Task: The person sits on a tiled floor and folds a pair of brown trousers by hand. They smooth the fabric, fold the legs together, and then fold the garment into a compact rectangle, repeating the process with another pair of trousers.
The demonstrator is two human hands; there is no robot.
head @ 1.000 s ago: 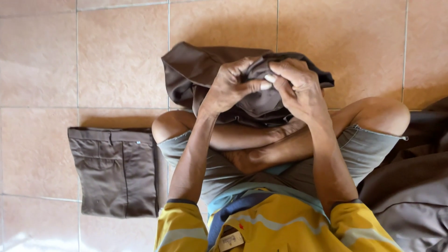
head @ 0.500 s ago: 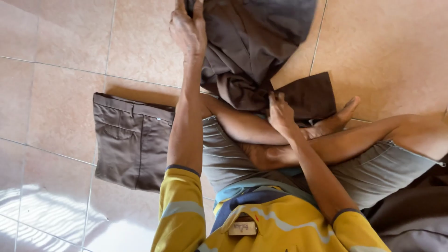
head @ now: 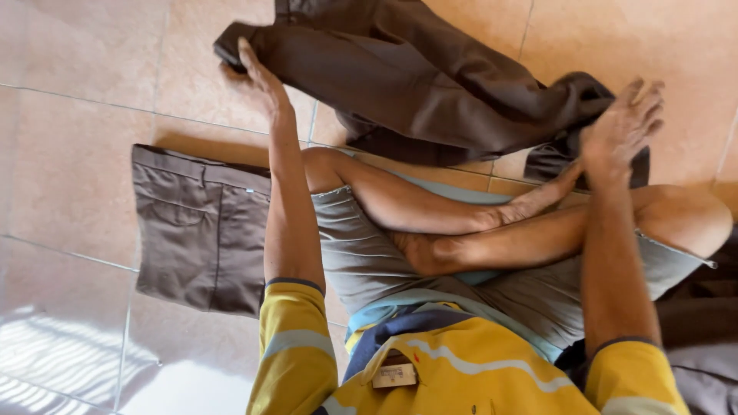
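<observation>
Garment location: dark brown trousers (head: 415, 84) are spread across the upper middle of the frame on the tan tiled floor (head: 84, 46), running from the upper left down to the right, where the cloth is bunched near a bent knee (head: 680, 219).
Left hand: the left hand (head: 257, 73) is stretched far forward to the upper left of the frame, fingers extended and laid flat on one end of the trousers; the edge is pressed rather than pinched, as far as can be seen.
Right hand: the right hand (head: 619, 131) is raised at the right of the frame with the fingers spread wide, resting on or just over the bunched end; whether any cloth is gripped under the palm cannot be told.
Arm pose: both arms are reached out nearly straight from yellow sleeves at the lower edge, well apart from each other, over crossed bare legs.
Risk, slipping: the cloth may be dragged out of line, since the left end is held only by flat pressure.
Risk, creasing: wrinkles may be trapped at the right, where the fabric is heaped against the knee.
Risk, disturbance: the folded brown trousers (head: 204, 223) lying at the left middle, just beside the left forearm, could be nudged out of shape.
</observation>
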